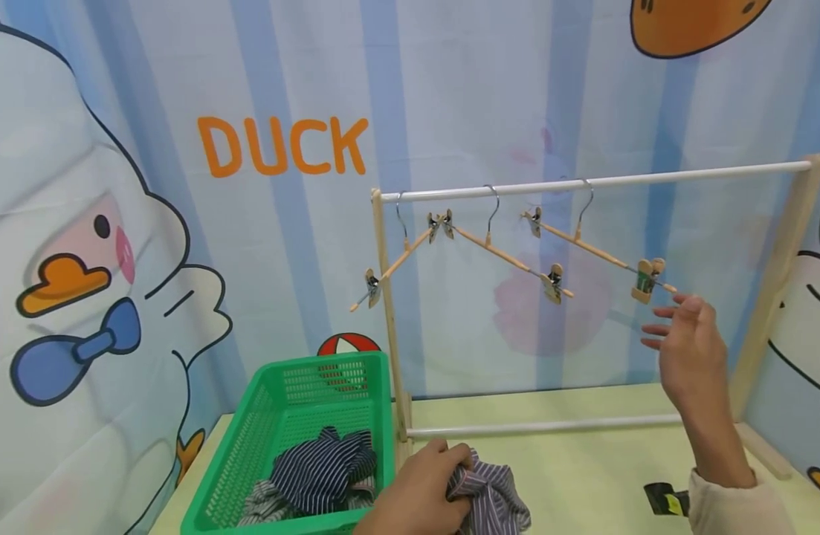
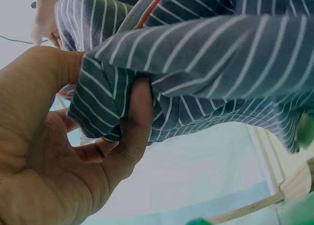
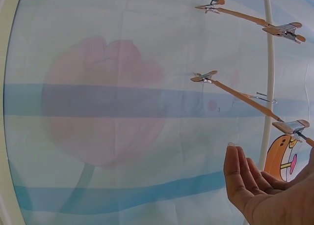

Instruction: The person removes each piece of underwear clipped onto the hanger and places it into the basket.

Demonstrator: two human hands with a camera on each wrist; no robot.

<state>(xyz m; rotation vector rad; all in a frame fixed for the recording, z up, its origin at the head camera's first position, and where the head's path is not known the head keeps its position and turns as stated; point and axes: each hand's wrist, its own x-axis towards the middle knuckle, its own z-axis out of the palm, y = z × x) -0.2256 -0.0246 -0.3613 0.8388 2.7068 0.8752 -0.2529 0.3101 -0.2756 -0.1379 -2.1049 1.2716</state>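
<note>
My left hand [image 1: 419, 487] grips a grey garment [image 1: 493, 498] with white stripes, low in front of the rack. In the left wrist view the bunched garment [image 2: 211, 58] shows an orange-edged seam, and its fabric is pinched between thumb and fingers. My right hand [image 1: 693, 349] is raised with its fingers extended and nothing in them, the fingertips just below the end of the rightmost clip hanger [image 1: 600, 253]. A clip [image 1: 644, 279] sits near that end. In the right wrist view the hand [image 3: 267, 190] lies below a hanger bar [image 3: 245, 96].
Two more clip hangers [image 1: 506, 256] [image 1: 410, 253] hang from the white rail [image 1: 691, 176] of a wooden-sided rack. At left stands a green basket [image 1: 225, 453] with a navy striped garment [image 1: 323, 468] and a grey striped one [image 1: 265, 505]. A small black object [image 1: 664, 498] lies at right.
</note>
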